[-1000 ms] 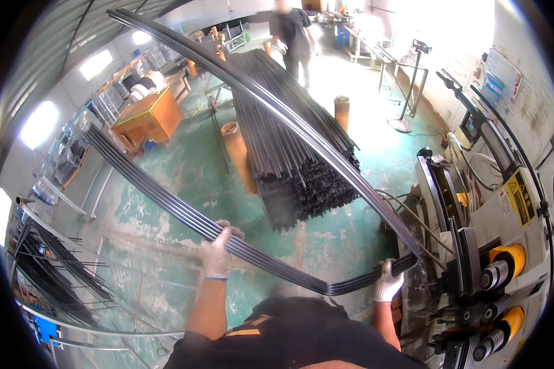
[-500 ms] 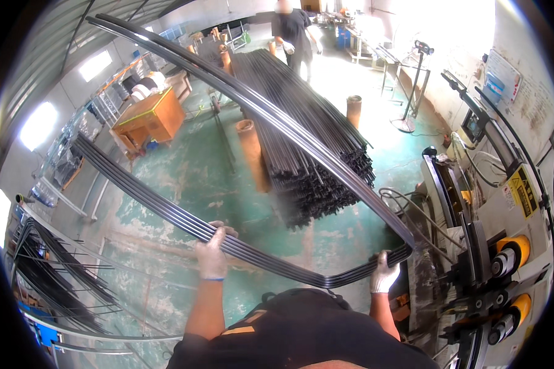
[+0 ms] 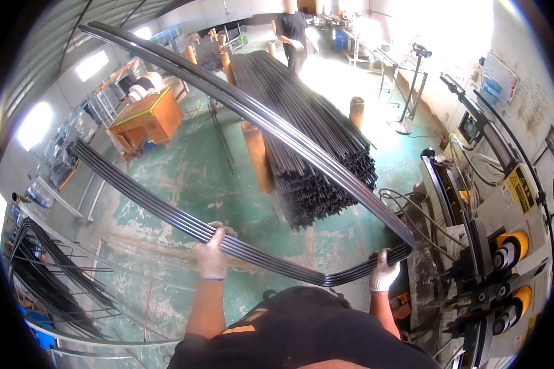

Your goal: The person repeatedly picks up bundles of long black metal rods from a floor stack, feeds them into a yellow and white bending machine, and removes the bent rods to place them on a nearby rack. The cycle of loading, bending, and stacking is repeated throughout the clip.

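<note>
Several dark metal tubes (image 3: 277,263), bent together into a U shape, hang between my two gloved hands in front of my body. My left hand (image 3: 213,253), in a white glove, is closed around the near leg of the tubes. At the short middle stretch, close to the right-hand bend, my right hand (image 3: 385,270) grips the same tubes, also in a white glove. From that bend the far leg runs up and left across the view, above the floor and a stack of straight tubes (image 3: 301,135). Fingers beneath the tubes are partly hidden.
At the right stands a machine (image 3: 523,215) with orange-and-black rollers and cables. Brown posts (image 3: 256,154) flank the tube stack. A wooden desk (image 3: 160,120) is at the left, above a rack of bent tubes (image 3: 43,277). Another person (image 3: 292,37) stands beyond the stack.
Both hands keep their hold on the bent tubes, which have barely shifted. The view has turned slightly. The person at the back has changed posture, with the hands drawn nearer the body.
</note>
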Available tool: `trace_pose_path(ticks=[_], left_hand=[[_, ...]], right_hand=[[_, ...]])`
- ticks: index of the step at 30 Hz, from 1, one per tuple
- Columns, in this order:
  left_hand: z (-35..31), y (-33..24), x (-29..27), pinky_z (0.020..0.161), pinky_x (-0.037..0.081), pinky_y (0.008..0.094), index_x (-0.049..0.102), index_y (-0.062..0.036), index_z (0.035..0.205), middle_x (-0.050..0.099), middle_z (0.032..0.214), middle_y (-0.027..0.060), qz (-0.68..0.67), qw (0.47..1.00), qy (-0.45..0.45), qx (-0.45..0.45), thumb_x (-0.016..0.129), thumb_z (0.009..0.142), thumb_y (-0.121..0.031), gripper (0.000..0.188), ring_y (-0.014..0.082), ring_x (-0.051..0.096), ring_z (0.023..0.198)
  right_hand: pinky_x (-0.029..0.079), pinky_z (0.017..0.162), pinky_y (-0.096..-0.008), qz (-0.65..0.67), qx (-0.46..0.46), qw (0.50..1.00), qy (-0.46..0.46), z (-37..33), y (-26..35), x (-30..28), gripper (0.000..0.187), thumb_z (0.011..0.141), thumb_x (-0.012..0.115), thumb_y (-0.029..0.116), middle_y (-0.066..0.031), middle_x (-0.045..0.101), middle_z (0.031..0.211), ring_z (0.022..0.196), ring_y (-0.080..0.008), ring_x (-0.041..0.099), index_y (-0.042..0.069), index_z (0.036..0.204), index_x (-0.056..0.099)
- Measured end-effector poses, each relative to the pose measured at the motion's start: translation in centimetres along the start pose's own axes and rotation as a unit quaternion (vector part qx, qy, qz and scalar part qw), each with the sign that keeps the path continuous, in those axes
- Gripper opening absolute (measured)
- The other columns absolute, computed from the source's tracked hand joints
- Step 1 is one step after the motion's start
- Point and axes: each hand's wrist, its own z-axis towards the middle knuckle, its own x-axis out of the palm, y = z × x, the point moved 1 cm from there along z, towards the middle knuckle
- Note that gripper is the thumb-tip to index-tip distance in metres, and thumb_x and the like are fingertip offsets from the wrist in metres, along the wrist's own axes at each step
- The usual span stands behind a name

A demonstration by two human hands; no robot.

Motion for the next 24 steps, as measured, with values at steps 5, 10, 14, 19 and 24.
trace_pose_path(ticks=[5, 10, 14, 19, 24], left_hand=[[0.0, -0.2, -0.2, 0.074, 0.056, 0.0388, 0.062, 0.0026, 0.112, 0.070, 0.086, 0.0151, -0.001, 1.000, 0.000, 0.003, 0.058, 0.091, -0.001, 0.022, 0.0265, 0.070, 0.080], [-0.2, -0.2, 0.0, 0.073, 0.055, 0.0377, 0.061, 0.0022, 0.113, 0.070, 0.086, 0.0149, -0.006, 1.000, 0.005, 0.003, 0.058, 0.093, -0.001, 0.020, 0.0260, 0.070, 0.079], [-0.5, -0.4, 0.2, 0.072, 0.055, 0.0367, 0.061, 0.0021, 0.113, 0.070, 0.086, 0.0149, -0.008, 1.000, 0.004, 0.007, 0.058, 0.094, -0.002, 0.020, 0.0251, 0.069, 0.079], [-1.1, -1.4, 0.8, 0.071, 0.054, 0.0359, 0.060, 0.0022, 0.113, 0.070, 0.085, 0.0146, 0.020, 0.999, 0.001, 0.035, 0.057, 0.094, -0.001, 0.020, 0.0234, 0.068, 0.078], [-1.3, -2.0, -1.8, 0.075, 0.057, 0.0357, 0.062, 0.0029, 0.113, 0.072, 0.089, 0.0145, 0.050, 0.998, 0.004, 0.050, 0.064, 0.094, -0.005, 0.020, 0.0231, 0.071, 0.082]], right_hand=[[0.057, 0.072, -0.0361, -0.003, -0.004, 1.000, 0.002, -0.5, 0.5, 0.2, 0.006, 0.102, 0.060, 0.004, -0.0113, 0.068, 0.085, 0.074, -0.0222, 0.069, -0.001, 0.105, 0.058], [0.057, 0.071, -0.0364, -0.005, -0.003, 1.000, -0.001, -0.5, 0.4, -0.2, 0.008, 0.102, 0.060, 0.005, -0.0121, 0.069, 0.087, 0.074, -0.0228, 0.070, -0.001, 0.106, 0.058], [0.058, 0.070, -0.0369, 0.002, 0.001, 1.000, 0.004, -0.2, 0.0, -0.4, 0.010, 0.102, 0.061, 0.008, -0.0128, 0.070, 0.087, 0.074, -0.0234, 0.070, -0.002, 0.106, 0.059], [0.058, 0.071, -0.0374, 0.020, 0.004, 1.000, 0.004, -0.1, 0.1, 0.3, 0.012, 0.102, 0.062, 0.010, -0.0131, 0.070, 0.086, 0.074, -0.0237, 0.070, -0.002, 0.103, 0.059], [0.057, 0.070, -0.0382, -0.114, -0.035, 0.993, -0.016, -0.6, 0.3, 2.5, 0.018, 0.102, 0.064, 0.014, -0.0128, 0.069, 0.082, 0.073, -0.0224, 0.068, -0.004, 0.101, 0.061]])
